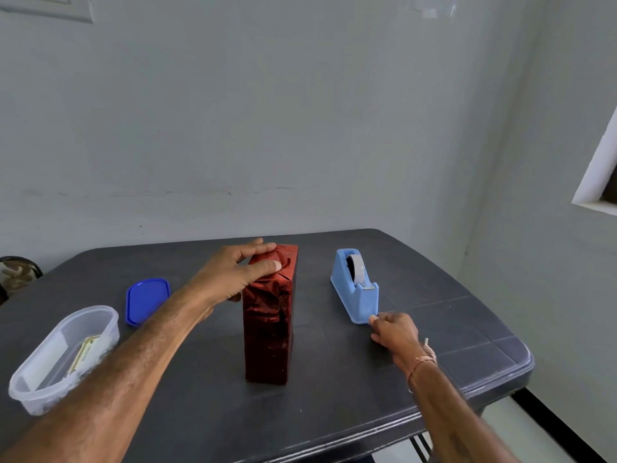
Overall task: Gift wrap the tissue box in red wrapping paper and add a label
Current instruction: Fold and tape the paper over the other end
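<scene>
Pale grey walls [300,111], dark table [334,412], white window frame [597,175]

Open dark surface [334,362] lies between the upright red foil-wrapped box [268,329] and light-blue plastic tape dispenser [355,292]; clear plastic tub [112,325] and blue lid [147,300] crowd the left.
</scene>
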A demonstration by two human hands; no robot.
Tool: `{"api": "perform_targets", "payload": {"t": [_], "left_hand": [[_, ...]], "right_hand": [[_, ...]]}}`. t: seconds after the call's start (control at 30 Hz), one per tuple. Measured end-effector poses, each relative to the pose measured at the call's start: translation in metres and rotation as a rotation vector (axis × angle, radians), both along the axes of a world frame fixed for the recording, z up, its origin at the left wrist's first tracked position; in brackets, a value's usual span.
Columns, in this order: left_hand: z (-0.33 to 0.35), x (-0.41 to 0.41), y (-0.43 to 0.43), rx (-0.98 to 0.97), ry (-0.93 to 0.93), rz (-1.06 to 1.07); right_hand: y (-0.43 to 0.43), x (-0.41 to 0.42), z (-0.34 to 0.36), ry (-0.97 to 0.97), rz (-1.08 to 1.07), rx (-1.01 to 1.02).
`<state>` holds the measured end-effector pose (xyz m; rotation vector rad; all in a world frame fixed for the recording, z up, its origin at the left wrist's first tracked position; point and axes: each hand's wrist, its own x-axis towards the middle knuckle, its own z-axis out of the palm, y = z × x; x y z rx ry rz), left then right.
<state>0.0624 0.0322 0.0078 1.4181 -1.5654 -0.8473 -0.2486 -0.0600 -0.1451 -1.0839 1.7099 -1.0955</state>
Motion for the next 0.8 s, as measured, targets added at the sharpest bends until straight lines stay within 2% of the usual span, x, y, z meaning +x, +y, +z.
{"api": "perform_targets", "payload": {"t": [0.07, 0.2, 0.33, 0.57, 0.7, 0.8], "left_hand": [[-0.002, 0.001, -0.001, -0.007, 0.001, -0.006], [-0.002, 0.001, -0.002, -0.018, 0.017, -0.003], [-0.001, 0.004, -0.001, -0.006, 0.025, 0.002], [0.000, 0.003, -0.003, -0.011, -0.004, 0.008], [-0.002, 0.004, -0.005, -0.010, 0.030, 0.019], [-0.004, 0.005, -0.007, -0.020, 0.017, 0.007]], "right_hand": [[0.013, -0.009, 0.007, -0.026, 0.085, 0.013], [0.035, -0.018, 0.057, -0.019, 0.401, -0.037], [0.027, 0.002, 0.133, 0.190, 0.671, -0.188], [0.012, 0.077, 0.223, 0.547, 1.062, -0.291], [0.009, 0.116, 0.245, 0.709, 1.176, -0.262], [0.007, 0.129, 0.254, 0.713, 1.206, -0.231]]}}
